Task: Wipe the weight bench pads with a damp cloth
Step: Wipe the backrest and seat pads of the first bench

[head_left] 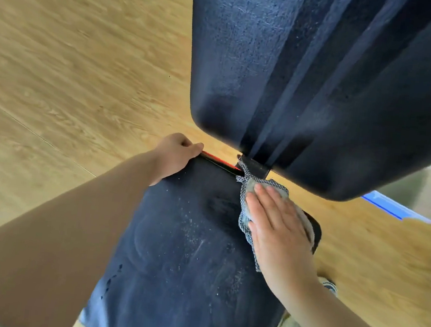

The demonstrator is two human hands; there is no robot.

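Right hand lies flat on the cloth, fingers straight and close together, palm pressing it onto the seat pad at the far right corner, just beside the hinge gap. The cloth is grey with a checkered edge and mostly hidden under the palm; one end trails up toward the bracket under the back pad. Left hand has its fingers curled over the far left corner of the seat pad, holding the bench steady; a red strip shows in the gap next to it.

We judge the seat wipe as early. Pale specks and streaks cover most of the middle and near part of the seat, and one darker patch sits just left of the cloth, possibly damp, though the blur makes that hard to confirm.

To do this step well:
- Keep the palm flat with even pressure.
- Work in overlapping straight passes from the hinge end toward the body, so grit goes off the near edge and not into the gap.
- Gather the trailing end under the hand first — it could snag on the bracket.
- Keep the left hand's grip on the corner against the push.
- Refold to a clean face once it loads up.

The back pad looks dusty too, so it comes after. There is a wood floor all round, and a pale bin at the right.
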